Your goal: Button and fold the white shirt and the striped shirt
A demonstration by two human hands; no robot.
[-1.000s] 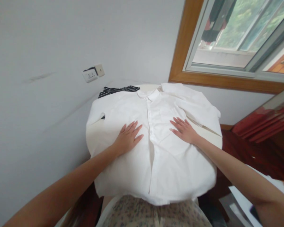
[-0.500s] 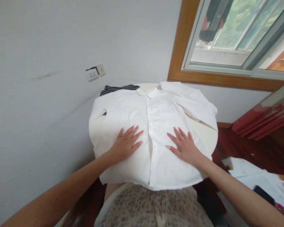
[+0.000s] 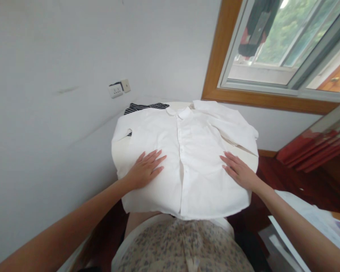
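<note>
A white button-up shirt (image 3: 170,181) lies spread out, front side up, over a round white table (image 3: 121,149). Its collar points toward the wall and its hem hangs over the edge nearest my body. My left hand (image 3: 145,170) rests flat on the left half of the shirt front, fingers spread. On the other side of the button line, my right hand (image 3: 239,170) lies on the cloth near the shirt's side edge, fingers stretched out. A black-and-white striped cloth (image 3: 144,108) shows partly from under the shirt at the back left.
A wall with a socket (image 3: 116,90) stands behind and to the left. The wood-framed window (image 3: 211,75) is at the back right, with a red curtain (image 3: 306,147) below it. Papers (image 3: 308,215) lie at the lower right.
My right hand has slid outward to the right across the shirt. My left hand has shifted slightly left on the cloth and stays flat. The view has moved a little.
</note>
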